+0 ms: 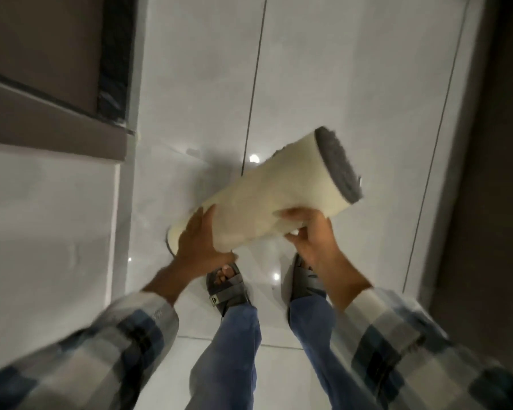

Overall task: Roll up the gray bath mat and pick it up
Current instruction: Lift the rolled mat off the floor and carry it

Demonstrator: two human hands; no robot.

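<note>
The bath mat is rolled into a thick tube, its cream backing outside and gray pile showing at the upper right end. It is held off the floor, tilted up to the right, above my feet. My left hand grips its lower left end from below and the side. My right hand clasps the underside nearer the right end, fingers curled onto the roll.
Glossy white floor tiles lie below. A dark brown door frame and threshold stand at the left, a dark wall or door at the right. My sandalled feet stand under the roll.
</note>
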